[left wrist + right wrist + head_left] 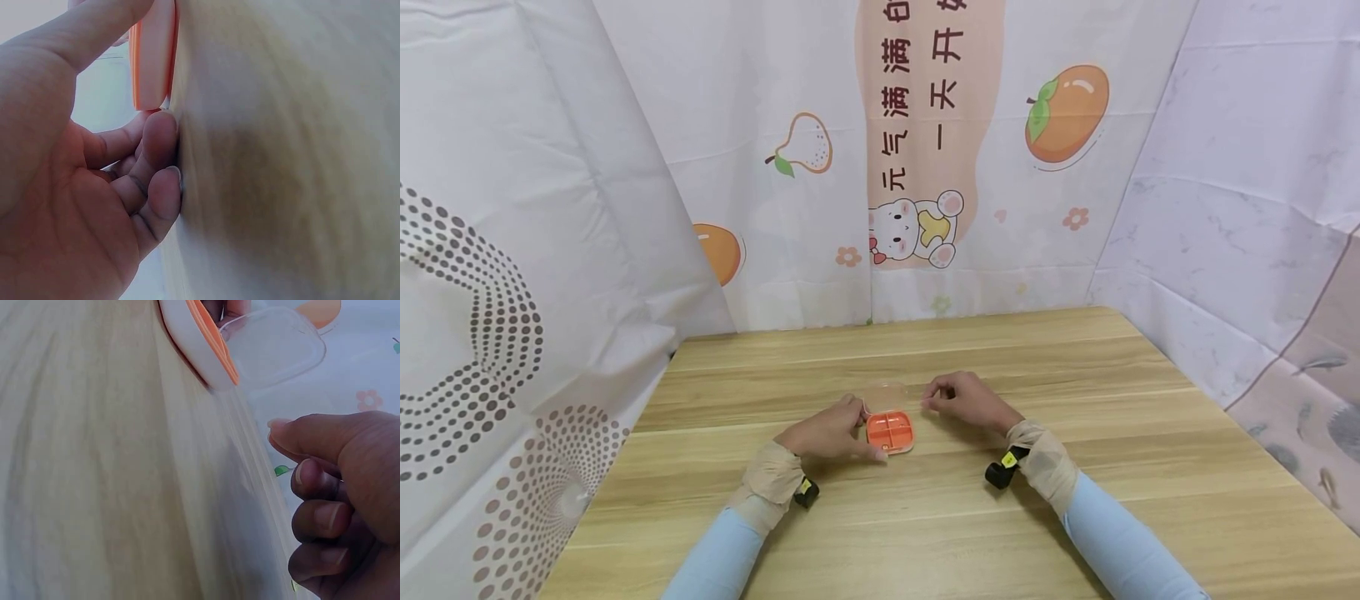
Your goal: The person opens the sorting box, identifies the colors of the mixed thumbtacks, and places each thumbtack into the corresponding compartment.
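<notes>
A small orange pill box (890, 432) with several compartments lies on the table, its clear lid (886, 395) swung up at the far side. My left hand (832, 431) holds it from the left, thumb along the near edge and fingers by the far left corner. In the left wrist view the pale outer wall of the box (155, 59) shows beside the thumb, with curled fingertips resting near the wood. To the right of the box, my right hand (967, 398) hovers with loosely curled fingers and nothing in them. The right wrist view shows the raised lid (275, 347) beyond its thumb.
The wood-grain table (925, 533) extends around both hands. A printed curtain (805, 242) hangs behind its far edge, with more cloth at the left (587, 333) and right (1217, 250). Each wrist wears a small black camera (1000, 475).
</notes>
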Action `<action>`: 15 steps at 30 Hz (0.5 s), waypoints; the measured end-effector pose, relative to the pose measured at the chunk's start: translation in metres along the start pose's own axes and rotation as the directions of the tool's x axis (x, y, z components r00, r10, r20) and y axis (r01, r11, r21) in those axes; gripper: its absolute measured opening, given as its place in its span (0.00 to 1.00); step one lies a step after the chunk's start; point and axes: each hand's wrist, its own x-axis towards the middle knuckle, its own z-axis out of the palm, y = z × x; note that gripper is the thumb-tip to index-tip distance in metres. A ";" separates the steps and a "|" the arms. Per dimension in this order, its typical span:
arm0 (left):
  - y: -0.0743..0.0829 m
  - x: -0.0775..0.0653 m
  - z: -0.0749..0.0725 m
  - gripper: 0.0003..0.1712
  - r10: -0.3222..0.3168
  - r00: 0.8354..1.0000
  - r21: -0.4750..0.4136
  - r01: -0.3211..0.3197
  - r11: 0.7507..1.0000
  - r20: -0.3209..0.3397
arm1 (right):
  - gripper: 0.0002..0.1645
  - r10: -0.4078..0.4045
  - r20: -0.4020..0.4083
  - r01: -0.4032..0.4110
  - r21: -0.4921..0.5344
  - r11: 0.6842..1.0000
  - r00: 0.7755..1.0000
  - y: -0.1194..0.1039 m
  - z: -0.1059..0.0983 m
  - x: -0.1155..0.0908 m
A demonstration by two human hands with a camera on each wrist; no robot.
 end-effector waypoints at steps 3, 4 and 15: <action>0.000 0.000 0.000 0.43 0.003 1.000 0.005 -0.003 1.000 -0.002 | 0.07 0.008 -0.001 -0.008 -0.003 1.000 1.000 0.002 -0.002 -0.001; 0.000 0.000 0.000 0.43 0.004 1.000 0.005 -0.004 1.000 -0.002 | 0.07 0.014 -0.003 -0.014 -0.004 1.000 1.000 0.003 -0.003 -0.001; -0.002 0.001 0.001 0.43 0.010 1.000 -0.005 -0.010 1.000 -0.004 | 0.07 0.049 -0.047 -0.049 -0.015 0.999 0.998 0.014 -0.012 -0.002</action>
